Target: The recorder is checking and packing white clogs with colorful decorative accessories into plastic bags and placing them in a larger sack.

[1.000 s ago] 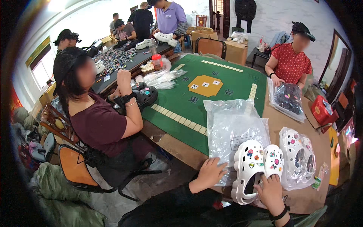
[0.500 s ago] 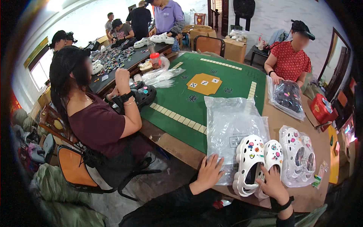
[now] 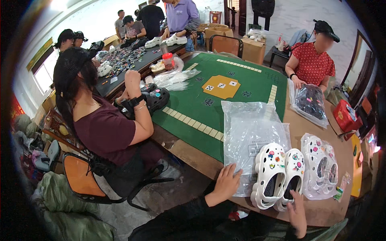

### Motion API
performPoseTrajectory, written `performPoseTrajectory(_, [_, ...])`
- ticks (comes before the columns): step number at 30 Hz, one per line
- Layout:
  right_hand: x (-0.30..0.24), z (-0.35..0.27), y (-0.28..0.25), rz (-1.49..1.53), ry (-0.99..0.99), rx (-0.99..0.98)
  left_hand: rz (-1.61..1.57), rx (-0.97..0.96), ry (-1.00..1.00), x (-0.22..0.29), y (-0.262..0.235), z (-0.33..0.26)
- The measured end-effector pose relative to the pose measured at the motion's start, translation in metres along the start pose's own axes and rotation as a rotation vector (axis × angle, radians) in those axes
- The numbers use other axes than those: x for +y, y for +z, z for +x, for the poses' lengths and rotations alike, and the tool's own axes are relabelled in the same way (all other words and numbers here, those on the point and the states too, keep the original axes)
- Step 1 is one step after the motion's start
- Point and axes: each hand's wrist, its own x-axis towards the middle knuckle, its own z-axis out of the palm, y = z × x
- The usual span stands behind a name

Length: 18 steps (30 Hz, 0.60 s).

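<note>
A pair of white clogs with colourful charms stands side by side at the table's near edge, toes pointing away: the left clog (image 3: 265, 162) and the right clog (image 3: 295, 162). Both rest partly over a flat clear plastic bag (image 3: 243, 124). My left hand (image 3: 226, 182) lies on the bag's near left edge, fingers stretched out and holding nothing. At the heel of the right clog is my right hand (image 3: 296, 213), its fingers apart and touching the shoe's back. Another white pair in a clear bag (image 3: 319, 168) lies just to the right.
A green mat (image 3: 181, 108) covers the table's middle. Left, a seated person (image 3: 106, 124) handles dark clogs (image 3: 157, 100). Across, a person in red (image 3: 311, 60) holds bagged dark clogs (image 3: 309, 102). A red box (image 3: 345, 116) and small packet (image 3: 341, 186) are on the right.
My right hand has drawn back from the clogs' openings to the right clog's heel. The two clogs now stand slightly more upright and evenly paired. My left hand stays on the bag.
</note>
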Motion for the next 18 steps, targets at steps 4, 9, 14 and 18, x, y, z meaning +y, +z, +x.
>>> performPoseTrajectory(4, [-0.003,-0.004,0.026,-0.173,-0.038,0.127,0.043,0.032,0.025,0.001,0.006,-0.003])
performPoseTrajectory(9, [-0.008,-0.001,0.044,-0.236,-0.044,0.205,0.063,0.101,0.042,0.003,0.006,-0.004])
performPoseTrajectory(14, [-0.002,0.0,0.05,-0.3,-0.017,0.251,0.088,0.118,0.058,0.002,0.01,-0.004])
performPoseTrajectory(18, [-0.001,0.0,0.056,-0.32,-0.01,0.293,0.093,0.118,0.052,0.002,0.011,-0.005])
